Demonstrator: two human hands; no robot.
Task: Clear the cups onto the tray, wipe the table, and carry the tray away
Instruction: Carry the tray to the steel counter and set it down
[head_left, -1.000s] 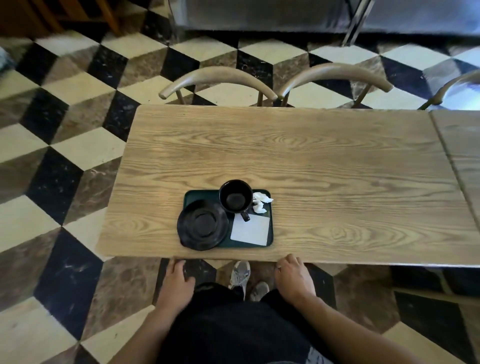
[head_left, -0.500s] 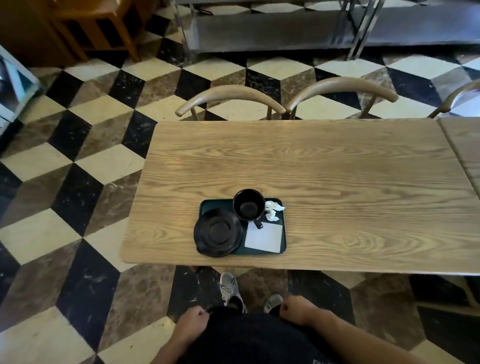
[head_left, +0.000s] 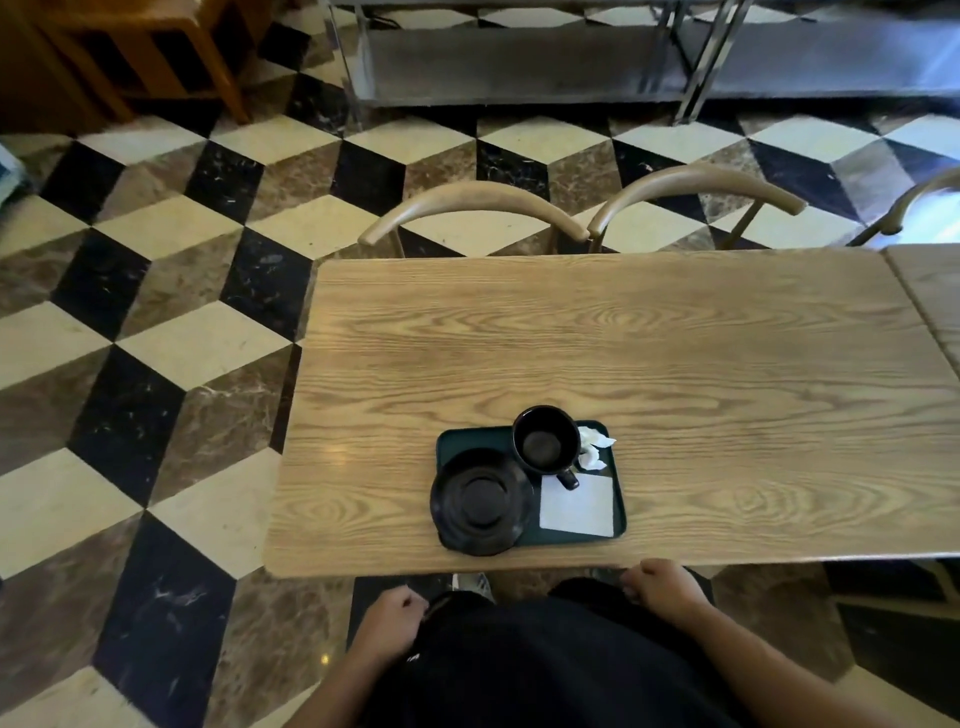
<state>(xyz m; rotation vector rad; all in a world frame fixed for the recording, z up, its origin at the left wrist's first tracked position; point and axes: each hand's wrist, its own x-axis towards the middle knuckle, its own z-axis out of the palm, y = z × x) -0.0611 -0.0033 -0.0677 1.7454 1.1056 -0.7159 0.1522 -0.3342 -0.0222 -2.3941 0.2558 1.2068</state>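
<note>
Both hands are empty right now. The left hand (head_left: 387, 621) is curled loosely into a fist at the person's hip, holding nothing, and the right hand (head_left: 662, 584) is curled the same way, knuckles just under the near edge of the table (head_left: 675, 364), gripping nothing either.

Just ahead of the hands, between them and a little forward, sits the dark green tray (head_left: 618, 499), close to that near edge. On it: a black cup (head_left: 545, 441) upright at the far side, handle pointing back toward the hands; a black saucer (head_left: 480, 501) on the left-hand side, overhanging the tray's rim; a flat white napkin (head_left: 576, 506) on the right-hand side; a crumpled tissue (head_left: 592, 447) just beyond it.

Further out, bare wood, nothing left on it. So clearing looks done. No cloth in sight, so I can't tell whether the wipe has happened. Carrying the tray away is plainly still to come.
</note>
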